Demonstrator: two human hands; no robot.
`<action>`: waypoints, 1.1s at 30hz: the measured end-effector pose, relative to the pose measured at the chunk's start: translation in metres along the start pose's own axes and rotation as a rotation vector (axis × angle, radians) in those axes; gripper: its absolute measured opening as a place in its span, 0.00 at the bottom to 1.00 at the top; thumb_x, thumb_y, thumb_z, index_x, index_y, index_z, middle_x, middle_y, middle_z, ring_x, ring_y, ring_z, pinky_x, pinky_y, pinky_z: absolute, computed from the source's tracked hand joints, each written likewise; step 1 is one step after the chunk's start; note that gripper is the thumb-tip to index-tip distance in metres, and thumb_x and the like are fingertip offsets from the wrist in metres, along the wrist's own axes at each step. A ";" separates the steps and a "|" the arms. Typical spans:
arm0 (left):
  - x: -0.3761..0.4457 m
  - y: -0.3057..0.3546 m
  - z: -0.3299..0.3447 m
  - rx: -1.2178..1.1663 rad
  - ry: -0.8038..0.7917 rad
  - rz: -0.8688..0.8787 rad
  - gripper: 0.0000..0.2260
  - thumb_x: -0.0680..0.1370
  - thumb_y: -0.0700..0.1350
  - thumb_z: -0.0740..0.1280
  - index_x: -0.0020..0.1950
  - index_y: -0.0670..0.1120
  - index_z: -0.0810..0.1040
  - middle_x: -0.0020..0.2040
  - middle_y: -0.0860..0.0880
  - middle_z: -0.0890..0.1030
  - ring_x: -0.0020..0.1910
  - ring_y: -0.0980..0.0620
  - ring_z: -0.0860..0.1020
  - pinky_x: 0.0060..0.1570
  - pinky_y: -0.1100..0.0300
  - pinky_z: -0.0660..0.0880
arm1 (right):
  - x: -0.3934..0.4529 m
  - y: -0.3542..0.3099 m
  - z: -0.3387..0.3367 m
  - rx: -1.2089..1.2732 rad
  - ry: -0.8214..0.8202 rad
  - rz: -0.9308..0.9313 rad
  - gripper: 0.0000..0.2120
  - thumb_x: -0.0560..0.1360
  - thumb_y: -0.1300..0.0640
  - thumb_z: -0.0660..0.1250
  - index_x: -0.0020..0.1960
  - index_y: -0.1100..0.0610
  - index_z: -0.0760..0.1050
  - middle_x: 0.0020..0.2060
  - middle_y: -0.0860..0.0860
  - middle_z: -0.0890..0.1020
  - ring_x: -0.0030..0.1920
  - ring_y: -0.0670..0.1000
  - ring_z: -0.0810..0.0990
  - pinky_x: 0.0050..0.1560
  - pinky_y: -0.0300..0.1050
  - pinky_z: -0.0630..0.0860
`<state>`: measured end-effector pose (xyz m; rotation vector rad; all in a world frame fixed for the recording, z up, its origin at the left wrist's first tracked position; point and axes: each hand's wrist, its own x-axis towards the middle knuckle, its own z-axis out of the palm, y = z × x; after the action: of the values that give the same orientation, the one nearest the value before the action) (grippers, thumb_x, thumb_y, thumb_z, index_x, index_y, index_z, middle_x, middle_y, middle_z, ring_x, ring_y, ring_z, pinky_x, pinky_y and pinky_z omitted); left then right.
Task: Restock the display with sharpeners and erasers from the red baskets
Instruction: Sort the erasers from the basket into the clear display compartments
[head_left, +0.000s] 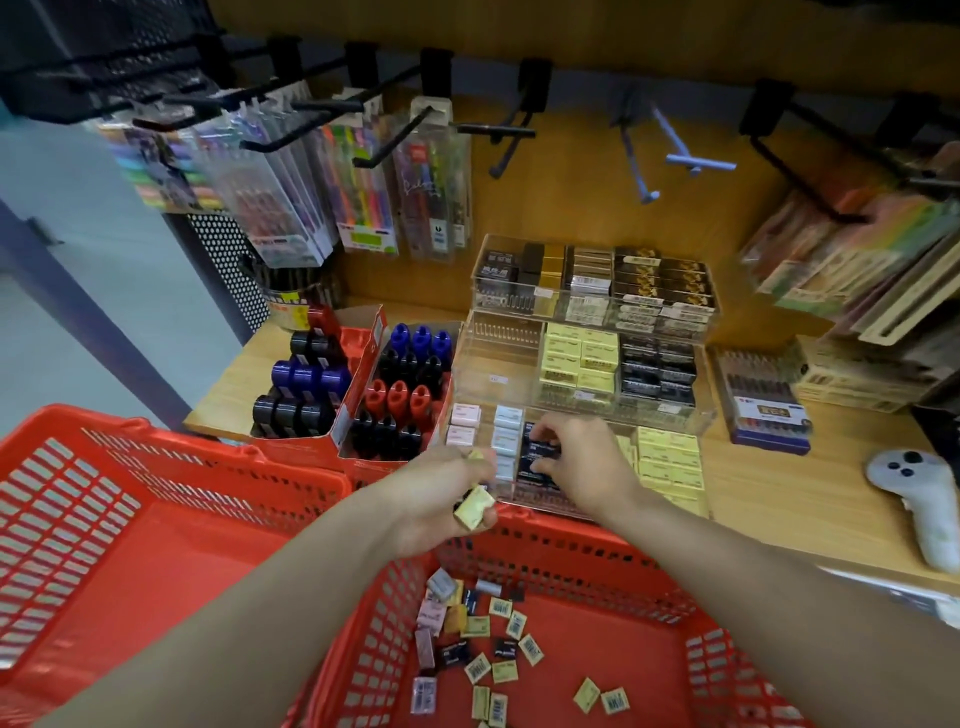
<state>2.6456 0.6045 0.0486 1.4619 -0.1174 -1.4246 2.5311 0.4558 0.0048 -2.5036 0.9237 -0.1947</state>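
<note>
A clear tiered display on the wooden shelf holds rows of boxed erasers in yellow, black, pink and pale blue. My right hand pinches a black eraser over the black row of the front tier. My left hand hovers just left of it and grips several erasers, a yellow one sticking out. Below my arms, the right red basket contains several loose erasers. The left red basket looks empty. Red cardboard trays of sharpeners stand left of the display.
Pen packs hang on hooks above the shelf. A pen box and stacked stationery lie to the right. A white handheld controller rests on the shelf edge at far right.
</note>
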 end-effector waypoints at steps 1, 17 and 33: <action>0.000 -0.004 0.000 0.084 -0.003 0.039 0.14 0.80 0.37 0.65 0.66 0.43 0.71 0.52 0.44 0.73 0.39 0.51 0.73 0.32 0.61 0.76 | 0.001 0.001 0.004 -0.008 0.017 0.007 0.14 0.69 0.59 0.78 0.53 0.53 0.80 0.48 0.52 0.84 0.50 0.53 0.81 0.53 0.47 0.77; -0.009 -0.015 0.014 0.609 -0.045 0.291 0.04 0.84 0.42 0.60 0.58 0.46 0.71 0.40 0.47 0.74 0.31 0.53 0.72 0.28 0.61 0.73 | -0.060 -0.019 -0.039 0.873 -0.110 0.121 0.08 0.70 0.51 0.75 0.49 0.49 0.84 0.44 0.51 0.85 0.39 0.53 0.86 0.41 0.44 0.83; -0.017 -0.014 0.067 0.547 0.012 0.366 0.05 0.82 0.46 0.64 0.53 0.45 0.73 0.36 0.48 0.75 0.28 0.52 0.72 0.30 0.59 0.72 | -0.111 0.025 -0.105 0.895 0.289 0.284 0.12 0.68 0.61 0.78 0.48 0.53 0.80 0.42 0.47 0.86 0.41 0.43 0.85 0.33 0.34 0.77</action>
<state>2.5811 0.5831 0.0672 1.7712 -0.7776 -1.1255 2.4022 0.4711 0.0890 -1.5282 0.9958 -0.7115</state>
